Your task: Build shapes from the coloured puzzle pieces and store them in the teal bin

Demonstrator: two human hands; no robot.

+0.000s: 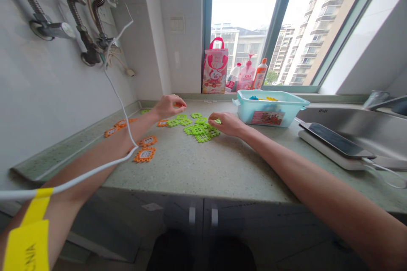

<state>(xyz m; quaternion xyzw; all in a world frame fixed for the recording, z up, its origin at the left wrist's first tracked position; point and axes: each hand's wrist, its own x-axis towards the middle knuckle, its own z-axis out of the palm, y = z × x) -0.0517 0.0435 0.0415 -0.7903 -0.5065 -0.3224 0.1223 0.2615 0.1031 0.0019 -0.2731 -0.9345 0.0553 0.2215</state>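
My left hand (168, 107) is closed on an orange interlocking plastic tile (180, 104), just above the back of the counter. My right hand (226, 123) rests at the right side of a heap of green interlocking tiles (201, 130), its fingers curled around a green tile (218, 121) that is mostly hidden. Between the hands lie more loose green tiles (181, 120). An orange tile (162, 123) is beneath my left hand. Further orange tiles (145, 155) with white centres are spread on both sides of my left forearm.
A light-blue plastic tub (270, 113) with blue and yellow pieces stands right of my right hand. A phone (337, 139) sits on a white block beside the steel sink (359, 125). Bottles (246, 77) and a pink bag (215, 70) line the sill. A white cable (95, 171) crosses my left forearm.
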